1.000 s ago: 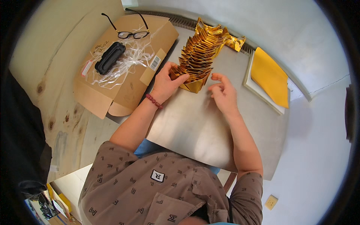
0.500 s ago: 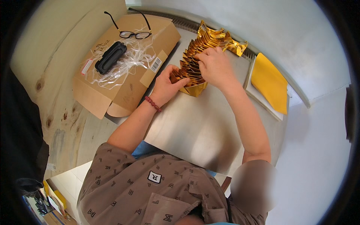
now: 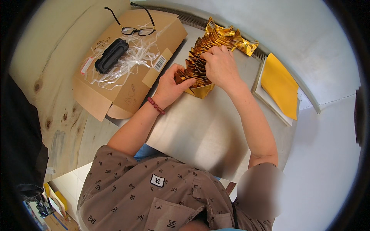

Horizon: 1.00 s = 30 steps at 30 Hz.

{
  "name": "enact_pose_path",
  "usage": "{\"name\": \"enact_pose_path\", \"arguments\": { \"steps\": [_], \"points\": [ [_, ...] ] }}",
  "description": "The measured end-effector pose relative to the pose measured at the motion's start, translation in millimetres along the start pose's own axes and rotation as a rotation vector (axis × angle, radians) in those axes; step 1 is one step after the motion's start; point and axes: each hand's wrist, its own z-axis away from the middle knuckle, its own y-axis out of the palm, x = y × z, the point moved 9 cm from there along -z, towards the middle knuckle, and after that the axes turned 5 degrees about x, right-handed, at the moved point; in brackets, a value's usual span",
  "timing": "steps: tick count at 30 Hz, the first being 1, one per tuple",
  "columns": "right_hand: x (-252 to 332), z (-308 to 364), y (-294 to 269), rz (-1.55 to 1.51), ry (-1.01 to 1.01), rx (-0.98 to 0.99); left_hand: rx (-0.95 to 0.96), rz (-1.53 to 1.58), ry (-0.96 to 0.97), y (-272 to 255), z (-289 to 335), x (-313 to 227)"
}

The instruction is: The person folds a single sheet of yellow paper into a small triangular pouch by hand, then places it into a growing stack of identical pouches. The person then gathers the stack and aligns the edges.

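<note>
A long row of folded gold foil paper stands in tightly packed, pointed pleats on the table. My left hand, with a dark red bead bracelet at the wrist, is closed around the near left end, thumb across the folds. Smooth gold foil faces me at that near end. From the right, my right hand reaches over the middle of the row. Its fingers are bent and pressed against the pleats, their tips partly hidden among the folds. Looser, crumpled-looking gold foil sticks out at the far right.
On the left lies a cardboard box bearing eyeglasses, a black oblong case and tangled white plastic strips. Yellow sheets rest on a white stack at the right table edge, near the wall.
The whole view has shifted slightly. Both hands stay at the same places on the gold foil folds, with the right fingers bent a little differently.
</note>
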Motion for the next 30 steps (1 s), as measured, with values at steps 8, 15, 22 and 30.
{"name": "enact_pose_path", "arguments": {
  "steps": [8,15,22,30],
  "points": [
    [0.8,-1.3,-0.9,0.034,0.004,-0.034,0.015,0.082,-0.021,3.1,0.9,2.3],
    [1.9,-1.5,-0.7,0.045,-0.002,-0.009,0.042,-0.012,-0.030,2.6,0.6,0.4],
    [3.1,-0.4,3.2,0.041,0.017,0.094,0.023,-0.004,-0.049,2.2,1.7,-0.4],
    [3.7,2.1,1.7,-0.002,0.015,0.071,-0.023,0.062,0.014,2.2,-0.1,-0.6]
  ]
}}
